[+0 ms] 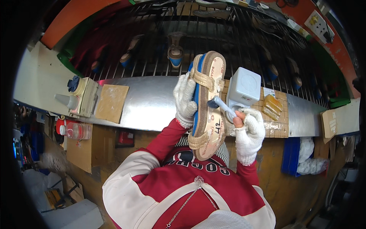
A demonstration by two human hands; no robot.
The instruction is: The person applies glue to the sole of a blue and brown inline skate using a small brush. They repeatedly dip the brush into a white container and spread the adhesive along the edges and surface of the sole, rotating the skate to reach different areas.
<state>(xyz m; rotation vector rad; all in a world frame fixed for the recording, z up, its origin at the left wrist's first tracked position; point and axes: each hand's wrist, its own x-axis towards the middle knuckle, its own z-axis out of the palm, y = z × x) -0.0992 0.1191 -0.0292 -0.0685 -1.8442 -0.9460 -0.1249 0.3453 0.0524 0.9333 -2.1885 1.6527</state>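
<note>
My left hand, in a white knit glove, is closed around the blue side of a sandal in the making. The sandal stands nearly upright, its pale bottom face with a brown rim turned to the right. Woven tan straps wrap over its edge near both ends. In my right hand, also gloved but with bare thumb and fingertip showing, is a small brush with a pale handle. Its dark head touches or nearly touches the bottom face around the middle. A white boxy container stands just beyond the brush.
A yellowish block lies on the brown gridded mat at right. Left on the metal bench are a tan board and a boxy device. Behind, several blue-tipped shoes, one a sandal, rest on a barred rack. A blue crate sits lower right.
</note>
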